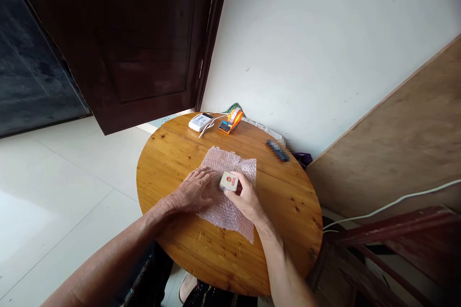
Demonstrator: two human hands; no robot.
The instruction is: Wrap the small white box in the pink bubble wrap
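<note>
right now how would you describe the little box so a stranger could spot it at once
Find the round wooden table by the white wall, then the sheet of bubble wrap spread near its middle. The small box sits on that sheet, pinched by the right hand with the left hand flat beside it. It is the only cream-coloured box with a red mark.

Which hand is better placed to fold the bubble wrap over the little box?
Probably left. The left hand lies flat on the bubble wrap beside the small box, with nothing in it. The right hand already grips the box.
</note>
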